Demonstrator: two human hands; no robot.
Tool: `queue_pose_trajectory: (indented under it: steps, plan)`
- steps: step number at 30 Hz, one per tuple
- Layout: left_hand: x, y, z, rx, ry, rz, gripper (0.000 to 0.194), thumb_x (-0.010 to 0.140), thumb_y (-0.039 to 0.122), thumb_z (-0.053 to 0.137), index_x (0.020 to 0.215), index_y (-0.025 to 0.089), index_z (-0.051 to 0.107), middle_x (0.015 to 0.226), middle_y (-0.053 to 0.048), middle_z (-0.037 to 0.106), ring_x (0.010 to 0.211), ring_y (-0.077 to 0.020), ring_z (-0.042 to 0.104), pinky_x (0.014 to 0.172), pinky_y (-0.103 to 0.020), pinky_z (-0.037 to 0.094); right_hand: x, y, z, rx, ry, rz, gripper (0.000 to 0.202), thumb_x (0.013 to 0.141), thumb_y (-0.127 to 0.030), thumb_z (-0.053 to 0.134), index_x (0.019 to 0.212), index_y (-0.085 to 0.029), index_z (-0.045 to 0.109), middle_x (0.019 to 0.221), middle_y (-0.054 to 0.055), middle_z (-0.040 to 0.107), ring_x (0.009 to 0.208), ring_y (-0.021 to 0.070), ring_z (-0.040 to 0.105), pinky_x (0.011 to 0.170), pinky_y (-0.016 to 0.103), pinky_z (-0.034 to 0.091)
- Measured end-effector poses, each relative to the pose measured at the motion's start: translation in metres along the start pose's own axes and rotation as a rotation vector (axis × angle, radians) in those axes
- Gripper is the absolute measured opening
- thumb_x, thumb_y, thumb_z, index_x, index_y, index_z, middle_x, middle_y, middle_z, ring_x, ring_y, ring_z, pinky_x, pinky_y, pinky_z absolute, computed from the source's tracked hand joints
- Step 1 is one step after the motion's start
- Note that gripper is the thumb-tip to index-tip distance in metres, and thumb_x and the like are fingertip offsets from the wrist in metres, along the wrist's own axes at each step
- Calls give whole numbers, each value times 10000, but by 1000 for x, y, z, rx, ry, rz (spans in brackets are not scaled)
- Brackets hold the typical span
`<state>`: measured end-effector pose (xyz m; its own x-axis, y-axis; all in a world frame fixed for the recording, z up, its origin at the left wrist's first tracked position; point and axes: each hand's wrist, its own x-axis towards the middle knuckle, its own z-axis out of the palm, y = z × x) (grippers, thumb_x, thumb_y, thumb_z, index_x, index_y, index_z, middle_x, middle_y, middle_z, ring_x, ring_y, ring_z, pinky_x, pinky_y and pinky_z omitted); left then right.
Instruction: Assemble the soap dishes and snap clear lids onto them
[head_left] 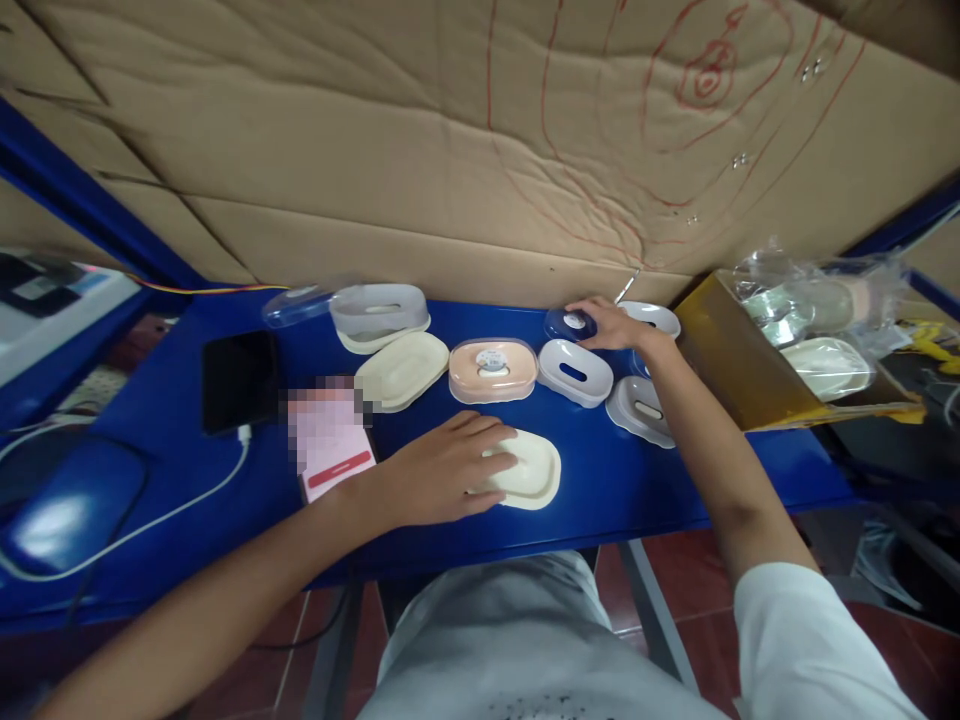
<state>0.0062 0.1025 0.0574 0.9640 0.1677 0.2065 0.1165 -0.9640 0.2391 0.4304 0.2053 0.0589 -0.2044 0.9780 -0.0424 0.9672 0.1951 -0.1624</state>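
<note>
My left hand (459, 472) lies over the left end of a cream soap dish base (538, 470) near the table's front edge. Its thumb is at the near side and its fingers reach across the top. Farther back, my right hand (611, 325) has its thumb and fingers around a clear soap dish lid (559, 323) with a round sticker. Between the hands sit a peach soap dish (493, 385) under a clear cover and a white slotted tray (576, 373). A grey-white slotted dish (641, 412) lies below my right forearm.
Back left are a cream dish (405, 372), a covered dish (381, 315) and another clear lid (298, 306). A black phone (238, 382) on a white cable (225, 478) lies left, beside a pink-screened phone (337, 445). An open carton (724, 350) of wrapped dishes stands right; cardboard (360, 150) rises behind.
</note>
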Motion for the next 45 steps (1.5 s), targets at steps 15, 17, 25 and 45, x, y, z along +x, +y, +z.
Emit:
queue_pose_trajectory:
  steps: [15, 17, 25, 45]
  plan:
    - [-1, -4, 9, 46, -59, -51, 401, 1001, 380, 784, 1345, 196, 691, 1395, -104, 718, 1328, -312, 637, 1128, -442, 433, -201, -32, -4, 253, 388, 50, 748, 933, -602, 796, 1570, -320, 524, 1594, 121, 601, 1482, 384, 579, 1244, 625, 468]
    - [-1, -5, 10, 32, -57, -55, 375, 1003, 352, 765, 1336, 194, 694, 1395, -106, 716, 1333, -312, 633, 1134, -443, 435, -227, -33, 13, 230, 373, 88, 708, 952, -573, 784, 1566, -320, 539, 1619, 130, 591, 1526, 397, 543, 1264, 663, 437]
    - [2, -10, 11, 20, -52, -65, 381, 981, 316, 739, 1341, 201, 694, 1409, -108, 706, 1355, -311, 627, 1182, -463, 451, -246, -26, 33, 191, 355, 89, 684, 995, -569, 732, 1607, -337, 536, 1704, 133, 502, 1583, 380, 481, 1298, 625, 414]
    - [100, 50, 48, 67, -22, -20, 729, 1063, 617, 629, 1621, 165, 503, 1582, -214, 591, 1499, -415, 536, 1301, -625, 305, -261, -42, 53, -90, 479, 267, 705, 1018, -675, 613, 1644, -366, 513, 1575, 180, 525, 1402, 471, 540, 1111, 709, 484]
